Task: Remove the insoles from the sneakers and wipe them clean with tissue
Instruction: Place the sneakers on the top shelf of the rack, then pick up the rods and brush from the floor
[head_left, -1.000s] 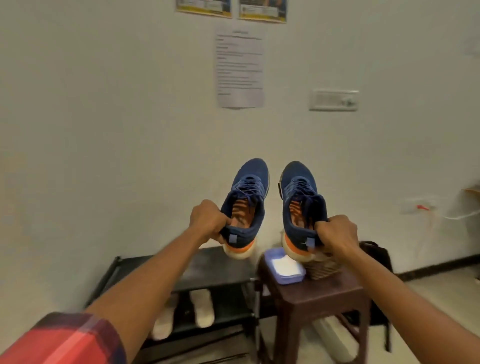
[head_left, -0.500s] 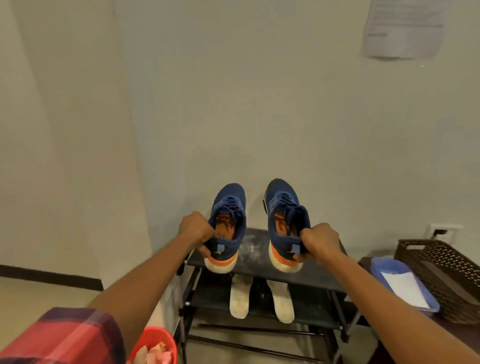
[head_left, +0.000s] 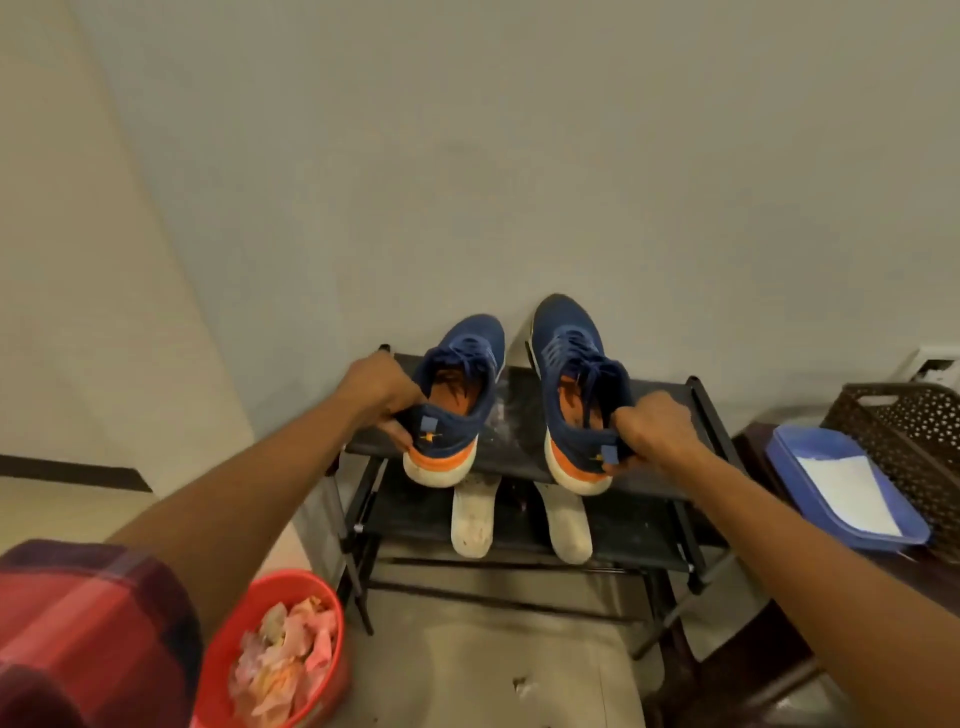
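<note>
Navy left sneaker (head_left: 457, 395): over the top shelf of the black shoe rack (head_left: 670, 405), toe toward the wall, heel past the rack's front edge.
Right sneaker (head_left: 576, 384): just beside it over the same shelf, nearer the rack's right end, heel also overhanging. I cannot tell whether either sole touches the shelf.
Orange insoles: the left insole (head_left: 451, 391) and the right insole (head_left: 571, 413) each sit inside their sneaker, above the rack's top shelf.
Left hand (head_left: 382, 392): my fingers curl round the left sneaker's heel collar, with the fingertips tucked under the heel.
Right hand (head_left: 654, 431): my fingers are clamped on the right sneaker's heel, pinching the back collar.
Lower shelf of the rack: two white pieces (head_left: 471, 525) lie lengthwise, side by side. They may be spare insoles, but the shelf is too dim to be sure.
Red bucket (head_left: 311, 597): on the floor in front of the rack's left end, holding crumpled pink tissue (head_left: 291, 654).
Blue tray (head_left: 795, 452): to the right of the rack, with a white tissue sheet (head_left: 847, 488) in it, just beside a brown perforated basket (head_left: 909, 431).
Plaid sleeve (head_left: 78, 623): red, on my left arm, well in front of the rack.
</note>
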